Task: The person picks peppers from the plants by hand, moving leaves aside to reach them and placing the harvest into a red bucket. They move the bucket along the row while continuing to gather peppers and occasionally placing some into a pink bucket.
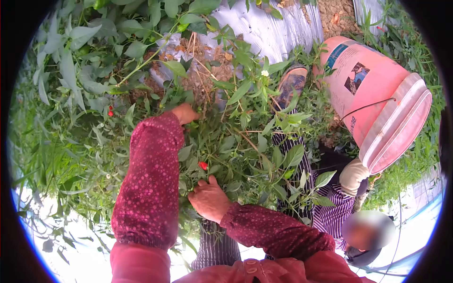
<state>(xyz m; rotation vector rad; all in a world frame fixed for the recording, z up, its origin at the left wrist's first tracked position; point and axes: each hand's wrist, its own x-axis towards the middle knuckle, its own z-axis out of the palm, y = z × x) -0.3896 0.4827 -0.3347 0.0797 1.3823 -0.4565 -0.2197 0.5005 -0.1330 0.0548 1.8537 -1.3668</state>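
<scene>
My left hand (185, 113) reaches into the green pepper plants, at the base of the leaves beside bare soil. Its fingers look closed, but foliage partly hides them and I cannot make out what is between them. Nearer my body, my right hand (210, 199) has its fingers curled in against the leaves, and what they hold, if anything, does not show. A small red pepper (203, 165) hangs just beyond its fingertips, apart from the hand. Farther left, another red pepper (111, 111) shows among the leaves.
On the right stands a pink bucket (347, 78) with a thin wire handle, appearing inverted in this view. A shoe (292, 84) and striped trouser leg are among the plants. Another person (334, 203) in a striped top is beside the bucket. Silvery plastic sheet (255, 23) covers some soil.
</scene>
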